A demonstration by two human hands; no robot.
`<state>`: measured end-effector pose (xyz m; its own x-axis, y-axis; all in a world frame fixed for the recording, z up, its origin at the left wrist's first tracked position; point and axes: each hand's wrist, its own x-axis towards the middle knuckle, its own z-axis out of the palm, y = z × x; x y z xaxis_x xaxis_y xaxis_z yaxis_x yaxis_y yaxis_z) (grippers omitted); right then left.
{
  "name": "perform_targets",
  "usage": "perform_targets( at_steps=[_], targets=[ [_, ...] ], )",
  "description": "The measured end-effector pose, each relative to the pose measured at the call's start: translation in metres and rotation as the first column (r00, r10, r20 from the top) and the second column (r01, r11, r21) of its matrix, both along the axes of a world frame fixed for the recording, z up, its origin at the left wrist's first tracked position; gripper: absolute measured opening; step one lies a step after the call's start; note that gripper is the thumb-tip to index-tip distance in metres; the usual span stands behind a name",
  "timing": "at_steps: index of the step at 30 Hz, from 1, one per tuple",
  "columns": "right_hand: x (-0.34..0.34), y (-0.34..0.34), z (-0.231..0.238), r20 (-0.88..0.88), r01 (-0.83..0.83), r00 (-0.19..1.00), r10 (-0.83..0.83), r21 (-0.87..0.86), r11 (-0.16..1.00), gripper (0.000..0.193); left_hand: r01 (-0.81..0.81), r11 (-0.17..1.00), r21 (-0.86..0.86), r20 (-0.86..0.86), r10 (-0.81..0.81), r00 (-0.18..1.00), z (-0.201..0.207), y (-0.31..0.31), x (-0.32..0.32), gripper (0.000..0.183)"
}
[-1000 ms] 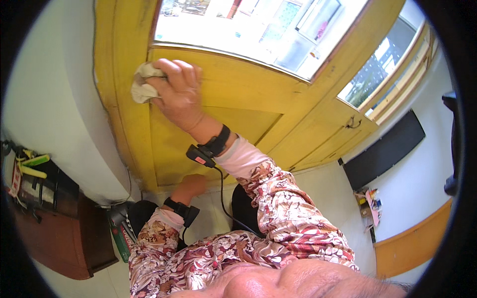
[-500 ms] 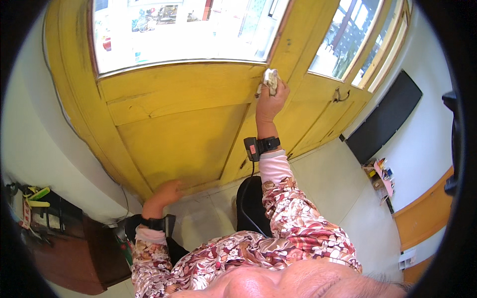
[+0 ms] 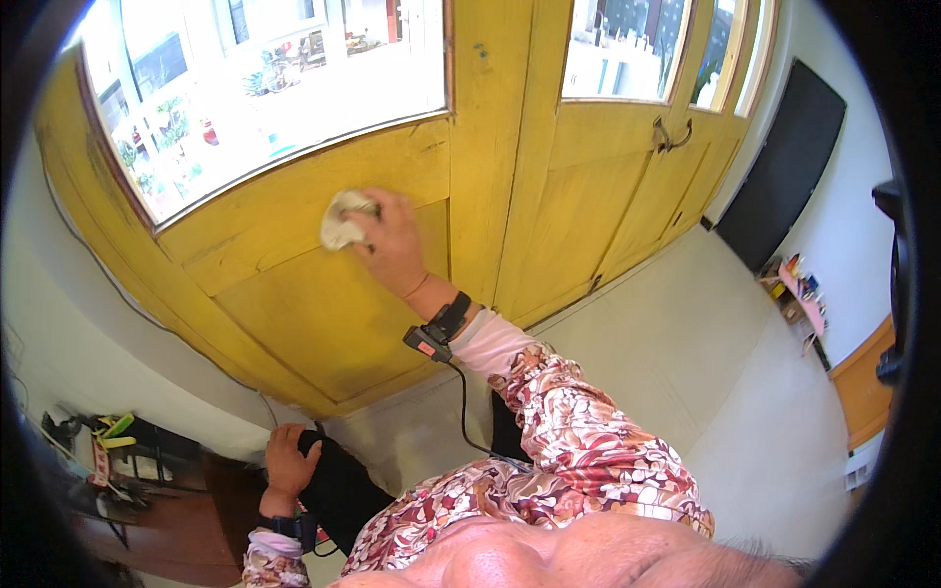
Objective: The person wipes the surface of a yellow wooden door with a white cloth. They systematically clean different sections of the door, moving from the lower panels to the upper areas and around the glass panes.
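My right hand (image 3: 392,245) grips a crumpled whitish cloth (image 3: 339,225) against a yellow wooden door (image 3: 323,323). The cloth lies below the glass pane (image 3: 284,108), around the seam between the upper rail and the lower panel. Down at the left, my left hand (image 3: 291,459) is empty, thumb apart from the fingers, beside my dark-trousered knee (image 3: 338,480); whether it leans on the knee is hard to tell. Both wrists wear a black strapped device, and a cable hangs from the right one (image 3: 431,341).
A curved metal handle (image 3: 672,135) sits on the door section to the right. Beyond stand a black panel (image 3: 784,162) and a small pink-topped shelf (image 3: 806,299) with items. A dark brown cabinet (image 3: 157,534) with clutter is at lower left. Pale tiles (image 3: 637,372) cover the floor.
My right hand has carried the cloth left and down across the door, from the upright beside the pane to below it. My left hand has dropped back beside my knee. The view has shifted right.
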<state>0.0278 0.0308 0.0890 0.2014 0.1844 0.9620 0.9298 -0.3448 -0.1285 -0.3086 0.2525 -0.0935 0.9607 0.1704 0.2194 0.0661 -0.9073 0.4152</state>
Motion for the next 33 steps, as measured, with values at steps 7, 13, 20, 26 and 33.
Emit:
perform_targets(
  at_steps=[7, 13, 20, 26, 33],
  targets=[
    [0.04, -0.054, 0.005, 0.053, 0.156, 0.985, -0.163, 0.12, 0.981, 0.045, 0.137, 0.983, 0.124, -0.051, -0.131, 0.99, 0.008, 0.008, 0.013, 0.032],
    [0.132, -0.183, -0.017, -0.331, 0.492, 0.868, -0.369, 0.482, 0.724, 0.039, 0.369, 0.917, 0.15, -0.185, -0.341, 0.922, 0.024, 0.018, 0.023, 0.024],
    [0.137, -0.194, -0.021, -0.472, 0.546, 0.828, -0.303, 0.558, 0.625, 0.042, 0.437, 0.882, 0.178, -0.122, -0.421, 0.899, 0.026, 0.011, 0.037, 0.018],
    [0.073, -0.097, 0.017, -0.152, 0.315, 0.949, -0.276, 0.433, 0.845, 0.046, 0.485, 0.859, 0.166, -0.139, -0.466, 0.873, 0.029, 0.004, 0.055, 0.016],
    [0.041, -0.066, 0.022, 0.064, 0.079, 0.993, -0.096, 0.231, 0.97, 0.044, 0.521, 0.844, 0.128, -0.149, -0.503, 0.852, 0.029, -0.009, 0.068, 0.015]
  ],
)
